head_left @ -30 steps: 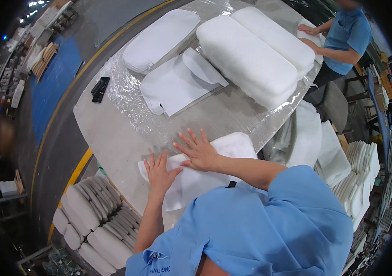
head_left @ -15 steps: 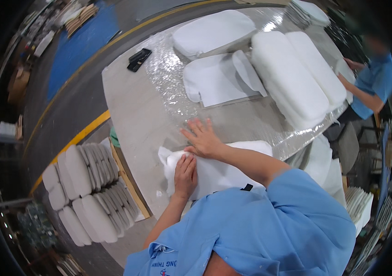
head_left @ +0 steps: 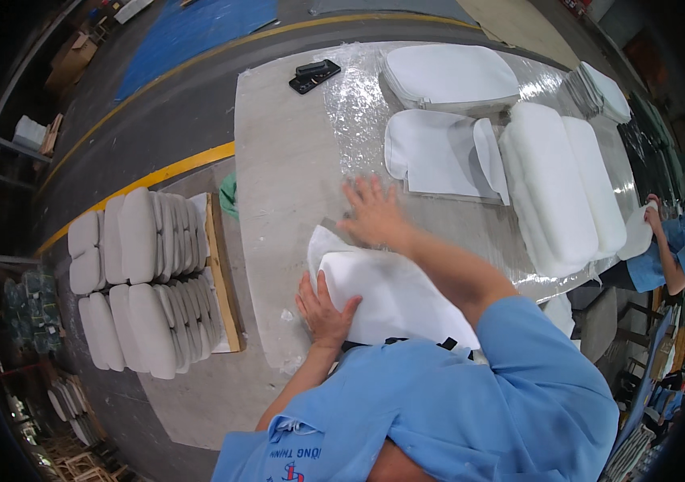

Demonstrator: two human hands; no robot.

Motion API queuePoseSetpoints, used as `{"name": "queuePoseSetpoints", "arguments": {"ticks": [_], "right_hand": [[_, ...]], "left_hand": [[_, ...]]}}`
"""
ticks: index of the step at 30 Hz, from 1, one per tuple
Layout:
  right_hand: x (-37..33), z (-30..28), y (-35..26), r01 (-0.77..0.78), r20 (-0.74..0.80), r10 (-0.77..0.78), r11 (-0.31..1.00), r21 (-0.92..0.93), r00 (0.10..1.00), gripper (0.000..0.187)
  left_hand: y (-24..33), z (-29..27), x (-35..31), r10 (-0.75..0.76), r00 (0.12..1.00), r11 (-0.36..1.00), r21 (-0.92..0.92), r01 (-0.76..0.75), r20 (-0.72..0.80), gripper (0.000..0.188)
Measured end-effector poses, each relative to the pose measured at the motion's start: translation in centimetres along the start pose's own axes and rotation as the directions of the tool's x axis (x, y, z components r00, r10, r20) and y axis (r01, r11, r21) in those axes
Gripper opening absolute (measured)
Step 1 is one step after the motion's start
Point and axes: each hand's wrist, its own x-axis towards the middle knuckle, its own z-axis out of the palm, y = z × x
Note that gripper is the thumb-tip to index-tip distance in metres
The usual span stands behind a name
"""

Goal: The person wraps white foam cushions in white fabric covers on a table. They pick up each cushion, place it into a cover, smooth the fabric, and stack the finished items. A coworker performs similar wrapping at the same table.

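The left grip [head_left: 328,313] is lying on the left side of a white cloth [head_left: 391,293], its fingers spreading and its thumb standing well apart, so it is staying wide and is not closing around anything. The cloth is resting on the worktop [head_left: 286,193], reaching rightward from the left grip toward the blue shirt [head_left: 431,394], with one corner poking up between the two grips. The right grip [head_left: 376,213] is spreading wide too, palm down, just beyond the cloth's far edge — it is showing blurred, so whether it is touching the worktop cannot be told.

Beyond the right grip and to its right, a white cover [head_left: 439,149] is lying with a flap folding over, and two thick white pads [head_left: 555,193] are sitting farther right. A black phone [head_left: 318,78] is lying well beyond the right grip, slightly leftward. Left of the left grip, off the worktop, grey cushions [head_left: 142,241] are standing in rows — well apart from it.
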Motion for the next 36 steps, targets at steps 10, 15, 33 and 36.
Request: {"name": "queuePoseSetpoints", "arguments": {"ticks": [10, 15, 33, 36], "right_hand": [[-6.8, 2.7, -3.8, 0.156, 0.094, -0.149, 0.986, -0.065, 0.984, 0.094], [-4.7, 1.8, -3.4, 0.062, 0.182, -0.079, 0.993, 0.1, 0.98, 0.095], [-4.9, 3.0, -6.0, 0.38, 0.255, -0.356, 0.923, -0.051, 0.899, 0.106], [-2.6, 2.1, -6.2, 0.364, 0.222, -0.353, 0.931, -0.009, 0.909, 0.101]], "left_hand": [[-3.4, 0.4, 6.2, -0.331, 0.928, 0.625, -0.697, 0.352, 0.172, 0.069], [-3.6, 0.5, 6.9, -0.268, 0.95, 0.807, -0.501, 0.312, 0.161, 0.027], [-3.3, -3.3, -4.4, -0.622, 0.774, 0.723, -0.292, 0.626, 0.119, 0.077], [-3.5, -3.7, -4.0, -0.494, 0.857, 0.845, -0.152, 0.513, 0.147, 0.075]]}}
